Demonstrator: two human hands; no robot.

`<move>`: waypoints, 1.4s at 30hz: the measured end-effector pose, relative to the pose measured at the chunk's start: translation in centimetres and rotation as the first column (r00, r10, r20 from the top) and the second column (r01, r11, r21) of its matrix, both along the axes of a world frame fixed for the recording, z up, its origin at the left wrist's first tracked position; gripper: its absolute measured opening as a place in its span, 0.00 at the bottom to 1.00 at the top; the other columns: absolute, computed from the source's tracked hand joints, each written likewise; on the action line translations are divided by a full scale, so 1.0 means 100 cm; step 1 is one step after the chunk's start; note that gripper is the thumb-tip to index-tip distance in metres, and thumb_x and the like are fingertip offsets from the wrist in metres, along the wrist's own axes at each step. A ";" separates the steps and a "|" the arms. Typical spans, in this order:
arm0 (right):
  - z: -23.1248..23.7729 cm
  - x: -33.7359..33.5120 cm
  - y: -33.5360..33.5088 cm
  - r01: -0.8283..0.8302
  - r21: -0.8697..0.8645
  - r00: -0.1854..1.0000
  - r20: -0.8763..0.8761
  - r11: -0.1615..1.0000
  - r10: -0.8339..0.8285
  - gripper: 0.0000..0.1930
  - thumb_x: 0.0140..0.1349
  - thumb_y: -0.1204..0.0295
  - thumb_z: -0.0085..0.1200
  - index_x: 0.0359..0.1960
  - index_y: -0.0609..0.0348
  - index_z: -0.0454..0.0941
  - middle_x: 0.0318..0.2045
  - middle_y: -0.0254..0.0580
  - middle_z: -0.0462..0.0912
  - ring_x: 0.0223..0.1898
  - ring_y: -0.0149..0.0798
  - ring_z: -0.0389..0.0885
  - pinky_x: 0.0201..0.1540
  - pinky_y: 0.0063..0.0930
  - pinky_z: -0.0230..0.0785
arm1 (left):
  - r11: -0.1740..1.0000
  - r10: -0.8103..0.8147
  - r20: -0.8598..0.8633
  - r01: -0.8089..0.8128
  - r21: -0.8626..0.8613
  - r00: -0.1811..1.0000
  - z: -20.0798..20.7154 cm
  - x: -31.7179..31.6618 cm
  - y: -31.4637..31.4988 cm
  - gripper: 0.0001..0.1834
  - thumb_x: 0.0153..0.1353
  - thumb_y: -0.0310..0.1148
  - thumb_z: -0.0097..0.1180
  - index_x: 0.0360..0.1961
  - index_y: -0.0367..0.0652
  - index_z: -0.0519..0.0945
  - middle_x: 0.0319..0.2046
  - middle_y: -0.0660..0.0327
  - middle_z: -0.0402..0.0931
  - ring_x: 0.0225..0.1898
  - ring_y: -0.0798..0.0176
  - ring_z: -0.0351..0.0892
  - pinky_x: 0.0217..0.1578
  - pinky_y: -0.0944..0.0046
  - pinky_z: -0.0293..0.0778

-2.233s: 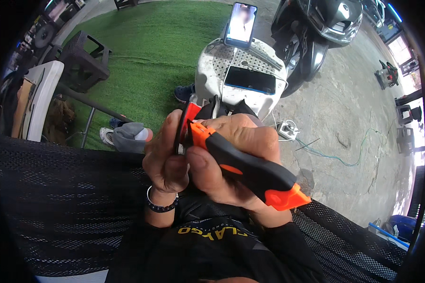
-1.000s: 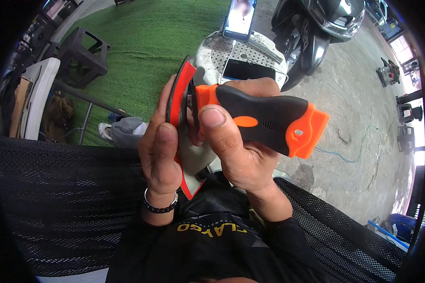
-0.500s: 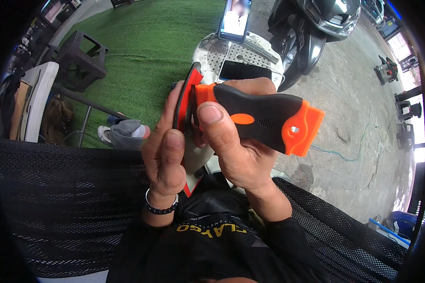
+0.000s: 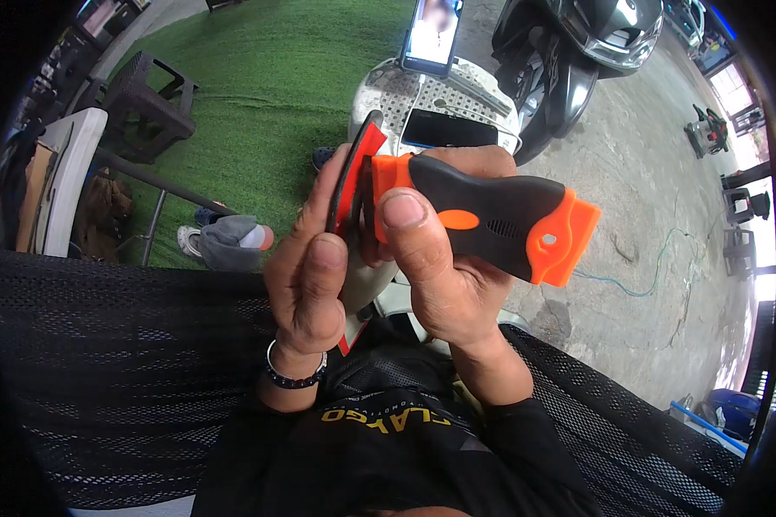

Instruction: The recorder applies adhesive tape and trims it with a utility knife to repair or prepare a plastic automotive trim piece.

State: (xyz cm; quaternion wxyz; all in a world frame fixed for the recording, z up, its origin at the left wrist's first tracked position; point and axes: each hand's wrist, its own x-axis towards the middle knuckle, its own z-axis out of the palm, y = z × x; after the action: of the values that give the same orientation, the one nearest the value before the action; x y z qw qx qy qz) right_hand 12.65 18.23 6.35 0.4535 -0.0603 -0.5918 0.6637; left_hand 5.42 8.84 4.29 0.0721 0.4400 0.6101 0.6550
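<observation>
My left hand [image 4: 306, 289] pinches a curved, dark trim piece [image 4: 350, 202] with a red face, its thumb on the near side and fingers behind. The red lower end of the piece shows again below the hand. In my right hand [image 4: 444, 289] is an orange and black scraper [image 4: 500, 211], gripped round its handle with the thumb on top. Its orange head points left, and its narrow dark edge sits right beside the red face. Whether the edge touches the piece I cannot tell.
Beyond my hands stands a white perforated stool [image 4: 379, 90] bearing a dark phone [image 4: 448, 129], a cable and an upright lit phone [image 4: 431, 39]. A dark scooter [image 4: 569, 69] is at the right. Green turf [image 4: 259, 103] and a dark plastic stool [image 4: 151, 103] lie left.
Both hands, with the trim piece and the scraper, have shifted slightly to the right. The grips look the same.
</observation>
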 end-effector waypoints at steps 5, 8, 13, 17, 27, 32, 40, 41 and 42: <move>0.000 0.002 0.000 -0.007 0.008 1.000 0.026 1.000 0.007 0.10 0.56 0.75 0.57 0.36 0.67 0.73 0.31 0.39 0.75 0.29 0.27 0.75 0.28 0.18 0.65 | 1.000 -0.025 0.014 0.025 0.012 1.000 -0.002 0.000 -0.001 0.35 0.65 0.49 0.31 0.60 0.26 0.58 0.57 0.46 0.63 0.58 0.56 0.63 0.59 0.59 0.55; 0.001 0.002 -0.004 -0.009 -0.029 1.000 0.029 1.000 0.009 0.10 0.56 0.75 0.57 0.36 0.67 0.73 0.30 0.38 0.75 0.29 0.26 0.75 0.28 0.18 0.65 | 0.994 -0.067 0.017 0.065 0.085 0.998 -0.004 -0.003 -0.002 0.31 0.66 0.45 0.34 0.60 0.27 0.58 0.57 0.47 0.64 0.58 0.57 0.64 0.59 0.59 0.56; 0.000 0.000 -0.003 -0.007 -0.021 0.999 0.039 1.000 0.007 0.10 0.56 0.74 0.58 0.36 0.67 0.73 0.30 0.38 0.75 0.29 0.26 0.75 0.28 0.18 0.65 | 0.978 -0.125 0.033 0.118 0.172 0.992 -0.007 -0.005 -0.001 0.28 0.67 0.41 0.37 0.60 0.29 0.59 0.57 0.47 0.65 0.57 0.58 0.65 0.59 0.59 0.57; -0.002 -0.001 -0.005 0.004 -0.019 0.998 0.059 1.000 -0.002 0.10 0.56 0.74 0.58 0.36 0.67 0.73 0.30 0.38 0.76 0.29 0.26 0.75 0.28 0.18 0.66 | 0.981 -0.114 0.035 0.107 0.159 0.993 -0.006 -0.006 -0.003 0.29 0.67 0.42 0.37 0.60 0.29 0.59 0.56 0.47 0.65 0.57 0.59 0.66 0.59 0.60 0.57; -0.008 -0.003 -0.005 0.000 -0.034 1.000 0.031 0.999 0.001 0.11 0.56 0.73 0.57 0.36 0.66 0.71 0.30 0.37 0.75 0.28 0.24 0.73 0.29 0.17 0.65 | 0.984 -0.116 0.100 0.100 0.145 0.988 -0.006 -0.005 -0.004 0.28 0.66 0.42 0.37 0.60 0.30 0.59 0.55 0.50 0.68 0.53 0.62 0.69 0.56 0.62 0.62; -0.010 -0.005 -0.005 0.008 -0.037 1.000 0.004 0.999 -0.008 0.11 0.56 0.72 0.57 0.36 0.66 0.71 0.29 0.37 0.75 0.28 0.24 0.73 0.29 0.18 0.65 | 0.985 -0.085 0.071 0.073 0.155 0.994 -0.009 -0.006 -0.002 0.29 0.66 0.42 0.38 0.61 0.31 0.59 0.54 0.51 0.69 0.47 0.66 0.72 0.51 0.66 0.66; -0.006 -0.006 -0.004 0.047 -0.016 0.999 0.007 0.999 -0.047 0.11 0.56 0.73 0.57 0.36 0.67 0.71 0.29 0.38 0.75 0.28 0.25 0.73 0.29 0.18 0.65 | 0.978 -0.144 0.101 0.126 0.165 0.984 -0.011 -0.005 -0.005 0.28 0.66 0.42 0.39 0.61 0.32 0.59 0.46 0.54 0.74 0.36 0.71 0.75 0.43 0.69 0.72; -0.007 -0.007 -0.004 0.050 0.005 0.999 -0.009 0.999 -0.050 0.11 0.56 0.73 0.57 0.36 0.67 0.71 0.29 0.38 0.75 0.28 0.25 0.73 0.29 0.18 0.65 | 0.976 -0.148 0.116 0.126 0.180 0.982 -0.011 -0.004 -0.004 0.28 0.66 0.41 0.39 0.61 0.32 0.59 0.45 0.55 0.74 0.34 0.72 0.75 0.40 0.70 0.73; -0.006 -0.006 -0.004 0.050 0.005 0.999 -0.009 0.999 -0.050 0.11 0.56 0.73 0.57 0.36 0.67 0.71 0.29 0.38 0.75 0.28 0.25 0.73 0.29 0.18 0.65 | 0.973 -0.153 0.130 0.125 0.196 0.980 -0.011 -0.004 -0.004 0.28 0.66 0.41 0.40 0.61 0.32 0.59 0.43 0.55 0.75 0.32 0.73 0.75 0.38 0.71 0.73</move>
State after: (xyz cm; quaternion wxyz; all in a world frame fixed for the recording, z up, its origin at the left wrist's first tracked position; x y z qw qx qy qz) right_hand 12.02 17.78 5.72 0.4729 -0.0707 -0.5899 0.6507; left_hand 5.03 8.44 3.19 0.1203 0.4379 0.5068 0.7328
